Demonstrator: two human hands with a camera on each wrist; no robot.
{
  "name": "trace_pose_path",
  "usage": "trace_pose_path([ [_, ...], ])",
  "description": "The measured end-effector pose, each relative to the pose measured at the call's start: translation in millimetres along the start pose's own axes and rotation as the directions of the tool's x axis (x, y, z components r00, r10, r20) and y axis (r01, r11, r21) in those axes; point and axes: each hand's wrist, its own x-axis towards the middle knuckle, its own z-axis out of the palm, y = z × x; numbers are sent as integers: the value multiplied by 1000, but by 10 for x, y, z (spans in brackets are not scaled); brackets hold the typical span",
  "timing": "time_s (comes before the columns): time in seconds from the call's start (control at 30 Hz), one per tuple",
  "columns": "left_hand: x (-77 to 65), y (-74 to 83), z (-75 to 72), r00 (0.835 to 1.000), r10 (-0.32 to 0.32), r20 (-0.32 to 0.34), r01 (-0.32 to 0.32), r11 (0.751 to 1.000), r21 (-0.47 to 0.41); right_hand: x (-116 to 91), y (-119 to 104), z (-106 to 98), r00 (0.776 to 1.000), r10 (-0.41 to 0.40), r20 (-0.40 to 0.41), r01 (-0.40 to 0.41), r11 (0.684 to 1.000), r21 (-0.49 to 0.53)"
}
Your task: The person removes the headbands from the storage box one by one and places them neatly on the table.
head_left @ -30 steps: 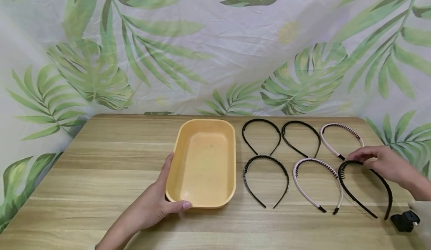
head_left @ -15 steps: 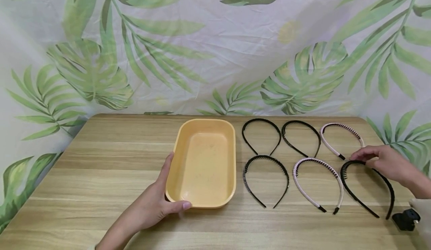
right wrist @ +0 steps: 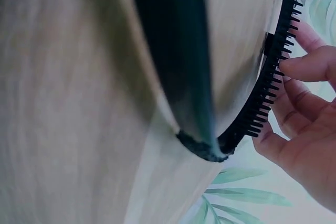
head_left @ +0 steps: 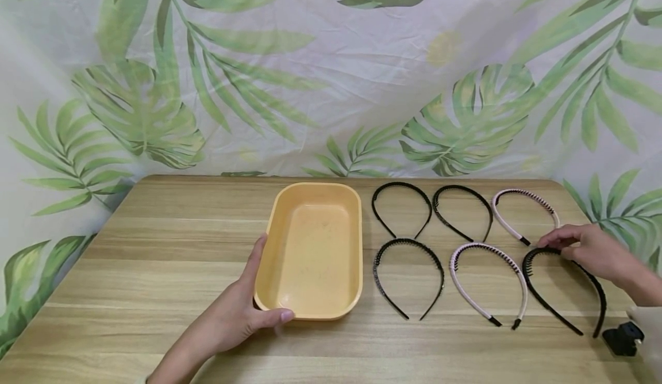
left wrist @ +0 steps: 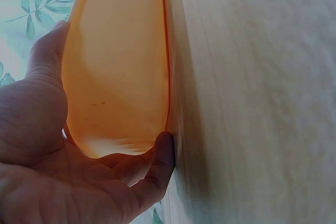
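On the head view's right side, my right hand [head_left: 595, 252] pinches the top of a black headband [head_left: 603, 303]. The right wrist view shows its comb teeth [right wrist: 273, 72] between thumb and fingers, with one arm of the band blurred close to the camera. My left hand [head_left: 233, 315] grips the near left corner of a yellow plastic tub [head_left: 312, 257]. Its thumb lies at the near rim and its fingers run along the left side. In the left wrist view the tub's wall [left wrist: 118, 61] stands between thumb and fingers. Nothing lies inside the tub.
Left of the held headband lie a pink headband [head_left: 453, 269] and a black glittery one [head_left: 408, 241]. Behind them are two black headbands, one left [head_left: 401, 184] and one right [head_left: 460, 187], and another pink headband [head_left: 495, 208]. A leaf-print cloth [head_left: 331, 85] hangs behind the wooden table [head_left: 181, 257].
My right hand and the black headband have shifted very slightly right since a second ago, and are nearly still over the last half second. The left hand and tub have not moved.
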Motion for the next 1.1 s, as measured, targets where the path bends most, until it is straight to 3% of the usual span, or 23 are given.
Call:
trace_pose_path([
  [0.5,-4,15,-11,1000,-10,2,10,1000,5,-2,34,48,1000,-12,-4,12,1000,13],
  [0.73,-13,0,-32,1000,-2,5,2,1000,18,-4,-63,6,999,52,-2,-52,998,-23],
  [0.93,-7,3,-35,1000,-3,10,3,1000,-6,-27,-188,-44,990,122,-74,-125,991,-50],
  [1.1,1,9,-35,1000,-18,17,18,1000,-25,-24,-361,-68,985,113,-134,-124,989,-79],
])
